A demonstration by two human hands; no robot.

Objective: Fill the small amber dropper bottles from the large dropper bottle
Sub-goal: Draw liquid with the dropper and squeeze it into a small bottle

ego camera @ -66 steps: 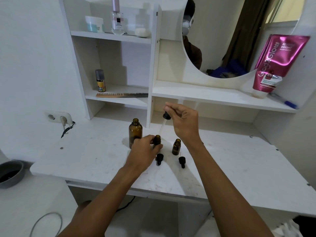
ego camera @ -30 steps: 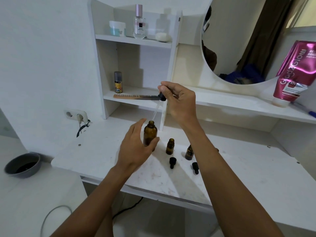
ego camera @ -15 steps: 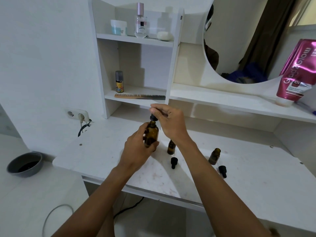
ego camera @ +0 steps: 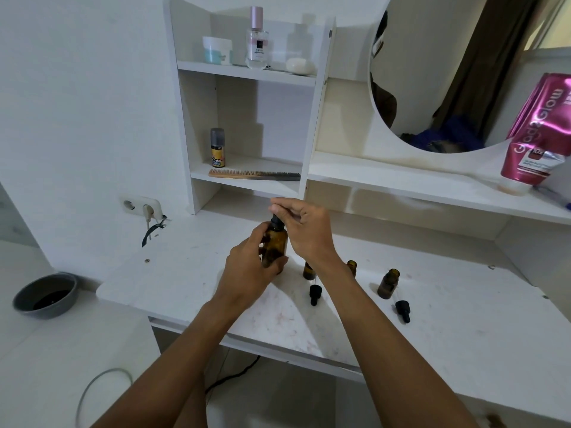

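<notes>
Large amber dropper bottle (ego camera: 276, 244) is standing upright near the middle of the white tabletop (ego camera: 185, 267), just in front of the shelf unit (ego camera: 247, 75). The left hand (ego camera: 251, 267) is wrapping around the bottle body, its grip closed on the glass. The right hand (ego camera: 304, 225) is positioned above the bottle, its fingertips (ego camera: 279, 208) pinching the black dropper cap (ego camera: 276, 220) that is sitting at the bottle neck. Three small amber bottles are standing open to the right: one (ego camera: 308, 270) partly hidden behind the right wrist, one (ego camera: 351, 267) just beyond the forearm, and one (ego camera: 388, 283) farther right. Two black droppers (ego camera: 315, 294) (ego camera: 403, 310) are lying on the tabletop in front of the small bottles. A grey bowl (ego camera: 44, 295) is resting at the far left, off the tabletop.
</notes>
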